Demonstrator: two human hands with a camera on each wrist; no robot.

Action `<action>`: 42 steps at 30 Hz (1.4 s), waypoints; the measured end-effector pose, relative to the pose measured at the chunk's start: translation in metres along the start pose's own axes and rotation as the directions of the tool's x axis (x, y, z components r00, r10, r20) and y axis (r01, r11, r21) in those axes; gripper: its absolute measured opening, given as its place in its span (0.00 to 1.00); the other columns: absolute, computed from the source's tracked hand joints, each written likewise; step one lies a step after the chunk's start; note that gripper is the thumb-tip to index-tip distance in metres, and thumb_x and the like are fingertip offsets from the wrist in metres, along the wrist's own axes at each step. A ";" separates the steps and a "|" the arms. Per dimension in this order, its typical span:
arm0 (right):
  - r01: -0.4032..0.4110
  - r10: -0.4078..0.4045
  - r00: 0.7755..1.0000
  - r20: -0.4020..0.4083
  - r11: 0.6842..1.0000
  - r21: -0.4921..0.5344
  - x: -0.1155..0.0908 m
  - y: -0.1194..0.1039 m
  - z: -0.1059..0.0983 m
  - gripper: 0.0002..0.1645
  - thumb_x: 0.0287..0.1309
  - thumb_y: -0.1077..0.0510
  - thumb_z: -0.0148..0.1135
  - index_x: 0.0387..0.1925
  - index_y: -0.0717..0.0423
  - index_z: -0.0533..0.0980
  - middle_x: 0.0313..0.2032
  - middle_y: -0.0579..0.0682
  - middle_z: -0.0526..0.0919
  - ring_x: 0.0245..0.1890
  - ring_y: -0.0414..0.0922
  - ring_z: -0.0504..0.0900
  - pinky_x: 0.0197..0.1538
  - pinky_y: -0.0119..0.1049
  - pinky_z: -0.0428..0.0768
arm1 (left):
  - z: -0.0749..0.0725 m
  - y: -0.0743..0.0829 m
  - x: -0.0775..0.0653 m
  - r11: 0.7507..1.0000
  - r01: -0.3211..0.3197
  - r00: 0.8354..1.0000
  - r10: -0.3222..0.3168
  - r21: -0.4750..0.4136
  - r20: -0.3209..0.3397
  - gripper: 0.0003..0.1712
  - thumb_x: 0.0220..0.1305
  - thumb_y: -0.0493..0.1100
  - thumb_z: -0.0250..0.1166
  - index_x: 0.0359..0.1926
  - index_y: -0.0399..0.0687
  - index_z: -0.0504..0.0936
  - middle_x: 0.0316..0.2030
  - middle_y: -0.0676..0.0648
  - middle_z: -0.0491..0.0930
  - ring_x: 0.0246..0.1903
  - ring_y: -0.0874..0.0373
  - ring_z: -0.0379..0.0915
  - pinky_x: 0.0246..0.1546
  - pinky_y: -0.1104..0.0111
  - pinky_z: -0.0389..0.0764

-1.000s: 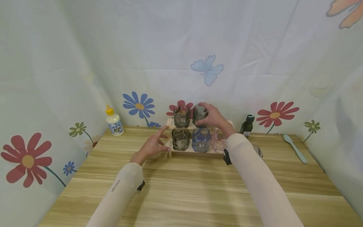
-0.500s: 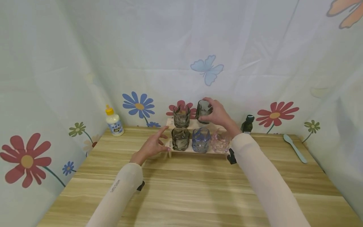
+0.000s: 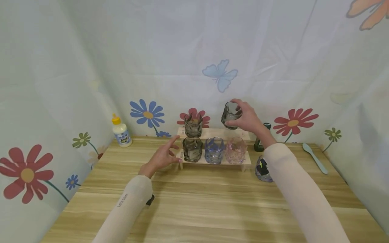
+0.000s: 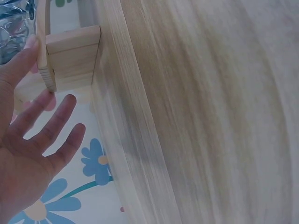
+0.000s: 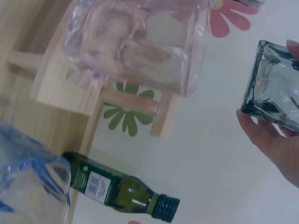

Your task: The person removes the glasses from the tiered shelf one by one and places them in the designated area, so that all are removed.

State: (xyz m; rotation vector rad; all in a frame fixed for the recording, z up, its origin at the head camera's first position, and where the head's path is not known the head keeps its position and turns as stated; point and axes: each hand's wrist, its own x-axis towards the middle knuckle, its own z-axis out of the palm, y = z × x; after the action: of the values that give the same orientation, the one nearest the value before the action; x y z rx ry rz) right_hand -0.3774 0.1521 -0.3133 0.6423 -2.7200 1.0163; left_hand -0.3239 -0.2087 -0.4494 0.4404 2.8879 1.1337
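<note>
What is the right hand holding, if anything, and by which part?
A smoky-grey, faceted glass tumbler, gripped by the right hand with a finger at its rim and the thumb low on its side.

Right hand (image 3: 247, 118): free gap left of grip to standing dark glass (image 3: 193, 125); pink glass (image 3: 236, 151) blocks lower front, bottle (image 5: 121, 192) lower right, curtain (image 3: 258, 84) rear.

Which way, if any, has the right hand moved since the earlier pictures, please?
Yes: the right hand has moved up and rightward in the head view, relative to the shelf.
</note>
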 end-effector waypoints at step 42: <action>-0.108 0.101 0.985 -0.139 0.993 -0.041 -0.136 0.105 -0.064 0.49 0.51 0.61 0.75 0.70 0.67 0.59 0.54 0.71 0.72 0.51 0.65 0.73 0.46 0.57 0.74 | 0.000 -0.002 0.001 1.000 -0.015 1.000 0.016 -0.020 0.001 0.59 0.53 0.46 0.78 0.78 0.70 0.50 0.60 0.39 0.79 0.47 0.42 0.83 0.49 0.48 0.81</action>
State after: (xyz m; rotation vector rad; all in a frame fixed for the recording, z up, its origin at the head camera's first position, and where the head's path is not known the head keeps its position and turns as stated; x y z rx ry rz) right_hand -0.3031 0.3101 -0.3673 0.4095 -2.6721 0.9752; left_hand -0.3255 -0.2099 -0.4504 0.4635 2.8746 1.1629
